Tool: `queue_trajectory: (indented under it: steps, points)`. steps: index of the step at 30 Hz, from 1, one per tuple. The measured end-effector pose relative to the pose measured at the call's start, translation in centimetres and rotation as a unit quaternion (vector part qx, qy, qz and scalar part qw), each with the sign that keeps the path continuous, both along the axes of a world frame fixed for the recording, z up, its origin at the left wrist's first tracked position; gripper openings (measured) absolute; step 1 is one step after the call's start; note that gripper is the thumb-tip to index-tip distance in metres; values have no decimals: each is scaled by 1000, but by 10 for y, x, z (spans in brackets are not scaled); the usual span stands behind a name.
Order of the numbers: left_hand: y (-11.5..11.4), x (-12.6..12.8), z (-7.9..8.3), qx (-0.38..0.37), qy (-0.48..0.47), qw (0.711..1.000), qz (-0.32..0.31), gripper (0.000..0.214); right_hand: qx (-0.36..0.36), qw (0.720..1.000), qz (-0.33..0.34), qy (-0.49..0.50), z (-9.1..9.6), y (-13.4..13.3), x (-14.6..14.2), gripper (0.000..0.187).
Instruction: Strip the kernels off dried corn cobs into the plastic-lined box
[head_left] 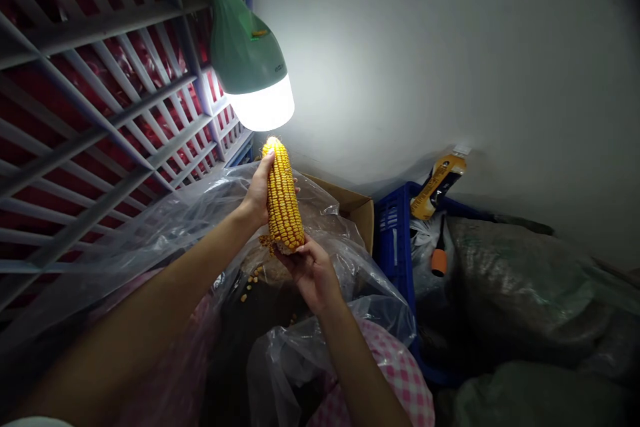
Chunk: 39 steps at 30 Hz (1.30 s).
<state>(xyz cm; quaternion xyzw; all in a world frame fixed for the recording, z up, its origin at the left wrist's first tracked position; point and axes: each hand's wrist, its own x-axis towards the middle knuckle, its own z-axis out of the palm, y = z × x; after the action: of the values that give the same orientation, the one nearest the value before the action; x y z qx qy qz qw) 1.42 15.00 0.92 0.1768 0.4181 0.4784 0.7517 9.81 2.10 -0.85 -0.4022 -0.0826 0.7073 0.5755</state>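
A yellow corn cob (284, 197) with dry kernels stands nearly upright in front of me, just below a lit lamp. My left hand (260, 190) is wrapped round its upper left side, thumb near the tip. At the lower end, my right hand (313, 273) touches the cob's base with its thumb and fingers; some of those fingers are hidden behind the cob. Brown bits hang at the base on the left. Below the hands, several loose kernels (245, 295) lie in a clear plastic bag (295, 347).
A green lamp (250, 47) hangs from a slatted crate (135, 173) on the left. A cardboard box (363, 213) stands behind the plastic. To the right are a blue crate (395, 240), a yellow-and-black package (440, 180), an orange-ended tool (439, 261) and a large sack (530, 280).
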Motion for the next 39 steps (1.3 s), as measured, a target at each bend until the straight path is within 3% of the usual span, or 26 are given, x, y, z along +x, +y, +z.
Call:
queue_trajectory:
  steps: [4, 9, 18, 24, 28, 39]
  points:
    - [5, -3, -1, -23, 3, 999, 23, 45, 35, 999, -18, -22, 0, -1, -1, 39]
    - [4, -4, 3, -13, 13, 999, 32, 42, 17, 1000, -6, -2, -1, 0, -1, 27]
    - [-3, 2, 2, -9, 20, 1000, 13, 38, -8, 995, 1, -97, -15, 2, -4, 22]
    - [4, -3, -2, -43, 17, 999, 25, 45, 16, 991, -4, -131, -6, 0, -4, 36]
    - [3, -3, 0, -20, 22, 999, 31, 42, 22, 996, 11, -88, -1, 0, 1, 32]
    - [-4, 3, 1, -16, 42, 998, 32, 37, 36, 985, 7, -171, -9, 1, -2, 25]
